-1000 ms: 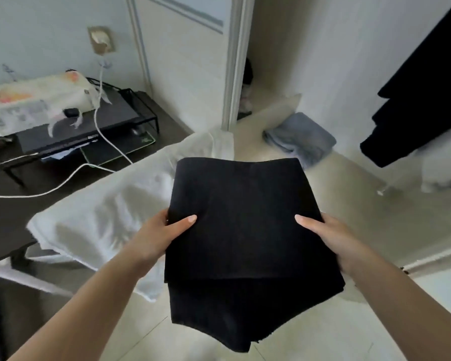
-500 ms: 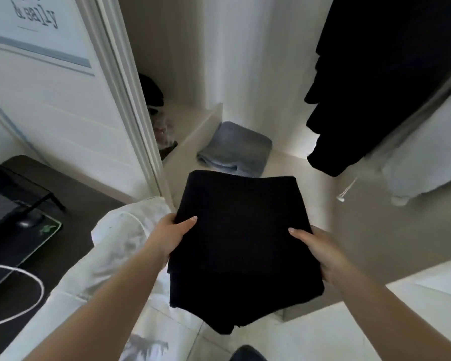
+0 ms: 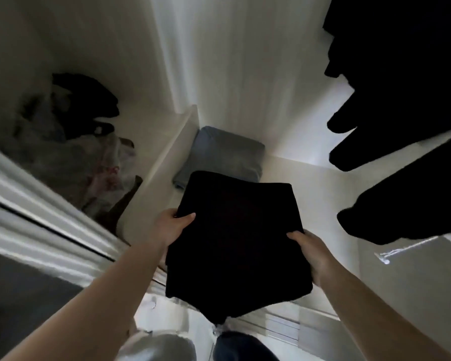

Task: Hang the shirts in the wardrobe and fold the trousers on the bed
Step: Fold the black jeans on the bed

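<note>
While the view is aimed down into an open wardrobe, the scene is laid out from left to right as follows.

Sliding door frame (image 3: 39, 212): seen blurred at the far left, running diagonally across the view.

Clutter pile (image 3: 71, 142): dark and pale items are heaped in the left compartment behind a low white divider (image 3: 167, 157); what they are cannot be made out.

Left hand (image 3: 171, 229): the left edge of the trousers is gripped, with the thumb laid on top of the cloth and the remaining fingers hidden beneath it.

Folded black trousers (image 3: 235, 241): held as a flat, squarish bundle between the two hands, level in front of the body and above the wardrobe floor (image 3: 323, 194); no surface is touched by them. A loose lower layer is seen hanging down from the near edge.

Folded grey cloth (image 3: 224, 155): laid on the wardrobe floor against the back wall, just beyond the far edge of the trousers and partly covered by them in the view.

Right hand (image 3: 314, 252): the right edge of the trousers is clasped, thumb on top, the other fingers tucked under and out of sight.

Hanging dark garments (image 3: 401, 126): suspended at the upper right, well apart from the trousers.
</note>
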